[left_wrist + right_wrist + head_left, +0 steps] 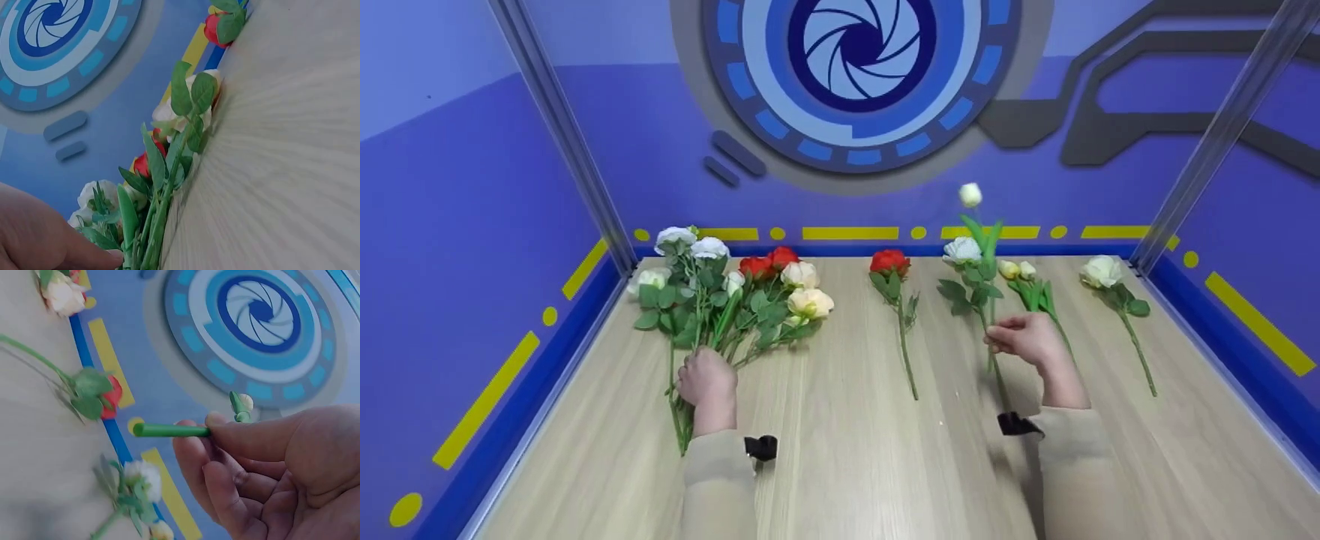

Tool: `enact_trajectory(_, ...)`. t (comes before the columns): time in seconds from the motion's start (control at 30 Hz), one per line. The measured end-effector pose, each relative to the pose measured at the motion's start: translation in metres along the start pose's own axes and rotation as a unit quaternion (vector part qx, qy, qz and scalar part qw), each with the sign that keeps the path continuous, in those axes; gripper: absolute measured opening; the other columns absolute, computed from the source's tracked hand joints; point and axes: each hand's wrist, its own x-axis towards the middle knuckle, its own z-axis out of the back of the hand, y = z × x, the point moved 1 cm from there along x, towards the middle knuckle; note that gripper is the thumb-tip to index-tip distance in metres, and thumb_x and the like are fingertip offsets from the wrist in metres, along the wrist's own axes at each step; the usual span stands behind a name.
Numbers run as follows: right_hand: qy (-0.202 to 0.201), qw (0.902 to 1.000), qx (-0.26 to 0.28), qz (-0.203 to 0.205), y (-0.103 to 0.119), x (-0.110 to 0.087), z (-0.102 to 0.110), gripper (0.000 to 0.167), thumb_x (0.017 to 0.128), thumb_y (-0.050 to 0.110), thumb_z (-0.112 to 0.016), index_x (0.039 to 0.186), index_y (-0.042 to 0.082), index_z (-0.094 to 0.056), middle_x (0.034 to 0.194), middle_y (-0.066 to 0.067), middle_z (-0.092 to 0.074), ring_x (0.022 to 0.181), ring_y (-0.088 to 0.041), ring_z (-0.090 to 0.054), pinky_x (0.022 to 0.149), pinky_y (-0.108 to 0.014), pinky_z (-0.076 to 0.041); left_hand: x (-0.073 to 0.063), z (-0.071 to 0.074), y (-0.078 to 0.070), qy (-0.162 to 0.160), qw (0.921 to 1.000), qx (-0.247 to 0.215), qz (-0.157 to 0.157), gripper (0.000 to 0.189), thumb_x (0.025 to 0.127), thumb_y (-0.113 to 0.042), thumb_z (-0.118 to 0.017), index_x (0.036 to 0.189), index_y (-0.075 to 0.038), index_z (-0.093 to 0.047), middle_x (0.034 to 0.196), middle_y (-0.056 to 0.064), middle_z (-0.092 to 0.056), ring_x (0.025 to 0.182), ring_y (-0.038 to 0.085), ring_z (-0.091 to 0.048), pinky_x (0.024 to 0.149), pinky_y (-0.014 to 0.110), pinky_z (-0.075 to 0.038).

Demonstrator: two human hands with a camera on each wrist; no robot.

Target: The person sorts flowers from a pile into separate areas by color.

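Observation:
My left hand (708,381) grips the stems of a bunch of artificial flowers at the left of the table. White blooms (710,248), red roses (784,256) and cream roses (810,303) fan out beyond it. In the left wrist view, thumb and stems (152,242) meet at the bottom edge. My right hand (1024,341) pinches the stem of a white tulip (970,195), held upright above the table. The cut end of its green stem (169,431) sticks out past the fingers in the right wrist view. Behind the tulip lies a white flower (962,250) with leaves.
A single red rose (889,262) lies mid-table on the wooden top (840,450). Right of my right hand are pale yellow tulips (1018,270) and a white rose (1102,271). A blue printed wall (840,210) and metal corner posts (562,127) bound the table.

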Motion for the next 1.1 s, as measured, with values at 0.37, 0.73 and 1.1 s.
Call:
enact_trajectory(0.37,-0.044,0.9948,0.016,-0.090,-0.041,0.001,0.040,0.036,0.103,0.002,-0.056,0.128,-0.024,-0.054,0.075,0.005,-0.072,0.065,-0.003,-0.067,0.068,-0.022,-0.060,0.007,-0.006,0.014,-0.021,0.9994,-0.005,0.026,0.031,0.099,0.001,-0.049,0.128,0.008,-0.059,0.128,0.031,-0.062,0.125,0.050,-0.055,0.107,0.062,-0.044)
enact_trajectory(0.73,-0.048,0.9863,0.012,-0.157,-0.077,0.009,0.050,0.030,0.101,0.001,-0.055,0.119,-0.022,-0.062,0.061,0.004,-0.071,0.055,-0.006,-0.065,0.057,-0.020,-0.053,0.007,0.005,0.016,0.029,0.9992,-0.011,0.026,0.022,0.099,-0.005,-0.051,0.101,0.006,-0.070,0.113,0.030,-0.070,0.108,0.049,-0.067,0.091,0.062,-0.054)
enact_trajectory(1.1,-0.077,0.9830,-0.050,-0.160,-0.080,0.007,0.047,0.026,0.095,0.005,-0.059,0.078,-0.003,-0.077,0.050,0.006,-0.063,0.051,-0.007,-0.061,0.056,-0.019,-0.046,0.005,0.010,0.011,0.011,0.9980,-0.060,0.016,0.033,0.101,-0.017,-0.059,0.069,-0.012,-0.053,0.092,0.018,-0.070,0.094,0.041,-0.069,0.077,0.055,-0.052)
